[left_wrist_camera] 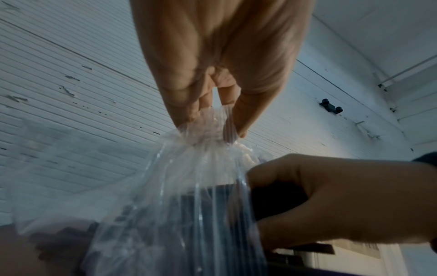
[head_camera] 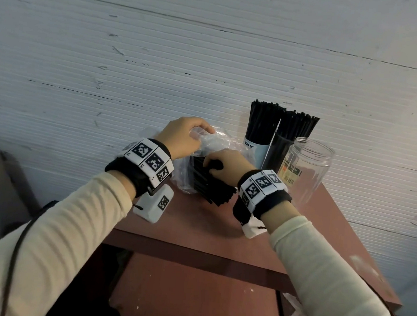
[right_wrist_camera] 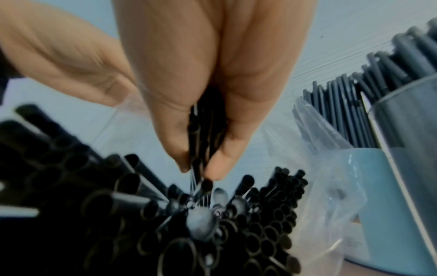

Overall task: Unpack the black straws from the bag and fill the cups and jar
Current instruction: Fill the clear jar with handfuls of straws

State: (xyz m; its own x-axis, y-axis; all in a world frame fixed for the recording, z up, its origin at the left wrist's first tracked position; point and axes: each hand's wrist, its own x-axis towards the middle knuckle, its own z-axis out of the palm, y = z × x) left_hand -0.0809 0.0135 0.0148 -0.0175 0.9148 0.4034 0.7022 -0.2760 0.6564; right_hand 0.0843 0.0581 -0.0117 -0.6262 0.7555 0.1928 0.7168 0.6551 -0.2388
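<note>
Reddish-brown surface (head_camera: 222, 223): carries everything. Clear plastic bag (head_camera: 216, 143), crumpled, your left hand (head_camera: 181, 137) pinching its top. Empty glass jar (head_camera: 306, 170), far right. Two cups (head_camera: 258, 149) packed upright. Black straws (head_camera: 210, 185), glossy tubes, your right hand (head_camera: 226, 168) gripping a bunch.

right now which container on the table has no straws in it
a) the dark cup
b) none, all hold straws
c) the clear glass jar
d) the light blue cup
c: the clear glass jar stands see-through and empty, while the light blue cup and the dark cup beside it are packed with black straws.
</note>
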